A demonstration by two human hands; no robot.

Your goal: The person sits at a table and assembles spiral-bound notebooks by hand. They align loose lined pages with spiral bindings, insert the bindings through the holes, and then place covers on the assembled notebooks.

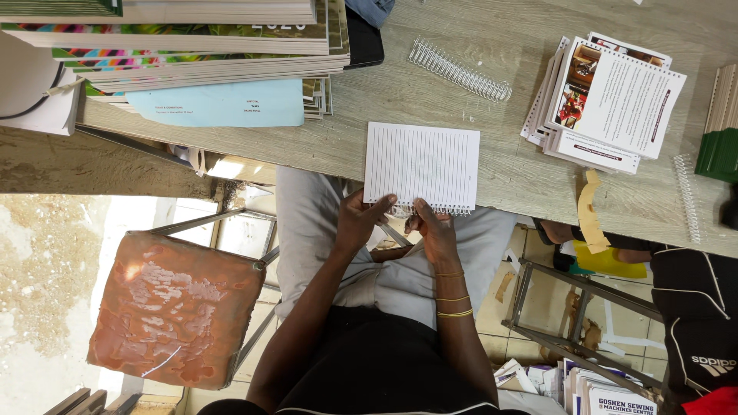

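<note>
Both hands, left hand (360,221) and right hand (432,229), are gripping the lined notepad (421,165) at its near edge, just below the loose wire coil (459,70).

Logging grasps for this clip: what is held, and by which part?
Both hands, left hand and right hand, grip the lined notepad at its near, spiral-bound edge.

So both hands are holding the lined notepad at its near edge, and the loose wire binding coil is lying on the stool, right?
Not quite. The head view shows both hands, left and right, on the near edge of the lined notepad, but the loose wire binding coil lies on the table, beyond the notepad, not on the stool.
</note>
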